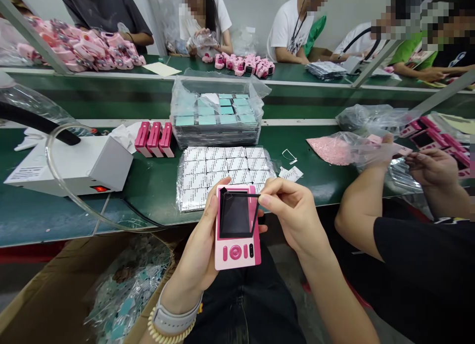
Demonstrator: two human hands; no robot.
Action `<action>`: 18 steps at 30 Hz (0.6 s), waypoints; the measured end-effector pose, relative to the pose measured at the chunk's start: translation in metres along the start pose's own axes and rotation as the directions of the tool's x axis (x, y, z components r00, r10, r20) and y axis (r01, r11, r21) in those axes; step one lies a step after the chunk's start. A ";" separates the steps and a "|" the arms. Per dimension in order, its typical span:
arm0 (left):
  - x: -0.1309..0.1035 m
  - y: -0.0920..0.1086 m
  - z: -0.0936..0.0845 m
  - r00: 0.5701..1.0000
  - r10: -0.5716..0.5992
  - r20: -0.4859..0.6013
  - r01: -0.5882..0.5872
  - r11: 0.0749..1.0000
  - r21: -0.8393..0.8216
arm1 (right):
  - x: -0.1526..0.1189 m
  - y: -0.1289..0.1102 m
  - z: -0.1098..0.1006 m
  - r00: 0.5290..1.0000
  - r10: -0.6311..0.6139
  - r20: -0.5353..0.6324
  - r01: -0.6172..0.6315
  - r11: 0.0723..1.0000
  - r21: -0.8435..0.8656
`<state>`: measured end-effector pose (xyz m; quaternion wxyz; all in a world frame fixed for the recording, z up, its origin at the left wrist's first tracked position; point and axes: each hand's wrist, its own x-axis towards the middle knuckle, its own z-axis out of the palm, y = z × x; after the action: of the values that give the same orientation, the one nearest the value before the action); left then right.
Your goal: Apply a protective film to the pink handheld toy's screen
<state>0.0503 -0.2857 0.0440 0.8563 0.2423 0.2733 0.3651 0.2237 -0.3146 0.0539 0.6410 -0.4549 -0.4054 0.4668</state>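
- Head view: we hold a pink device (237,228) upright over our lap, just below the edge of the green bench (156,185).
- The left hand (202,245) is closed around the device's left side and back, thumb along the left edge; the grip looks firm and does not cover the screen.
- The right hand (293,213) pinches the top right corner of a thin dark film (237,205) between thumb and forefinger; the other fingers are curled clear.
- The film is fixed at the screen's left side and lifted at the top right, so it stands off the glass at an angle.
- We judge the step in hand to be seating or peeling this film. To do it well, we keep the pinch on the very corner, keep the pull low and even, and keep fingertips off the screen face.
- We judge the left hand should hold the body steady so the film does not skew against the frame.
- The device is a flat pink rectangle with a dark screen above and a round pink button flanked by small keys below.
- On the bench beyond lie sheets of white labels (222,171), a bagged stack of trays (217,117), three pink units (155,138) and a white box (70,166).
- A co-worker's hands (426,168) handle a plastic bag to our right.
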 end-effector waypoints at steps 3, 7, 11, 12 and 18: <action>-0.001 0.001 0.001 1.000 -0.007 0.002 0.007 1.000 0.017 | -0.001 -0.001 -0.001 1.000 0.003 0.002 -0.003 1.000 -0.014; -0.002 0.001 0.001 1.000 -0.015 0.009 0.015 1.000 0.021 | -0.002 -0.002 -0.001 1.000 -0.004 -0.001 0.004 0.999 -0.046; -0.002 0.001 0.000 1.000 -0.015 0.010 0.015 1.000 0.017 | -0.003 -0.003 -0.002 1.000 -0.030 -0.010 0.028 0.988 -0.153; -0.002 0.000 -0.001 1.000 -0.014 0.009 0.013 1.000 0.015 | -0.003 -0.002 -0.003 0.999 -0.040 -0.013 0.037 0.983 -0.182; 0.000 -0.001 -0.002 1.000 -0.005 0.003 0.005 1.000 -0.004 | -0.001 0.002 -0.005 0.999 -0.032 -0.016 0.027 0.965 -0.262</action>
<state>0.0490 -0.2860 0.0421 0.8582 0.2402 0.2720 0.3631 0.2280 -0.3165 0.0509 0.5862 -0.5343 -0.4637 0.3948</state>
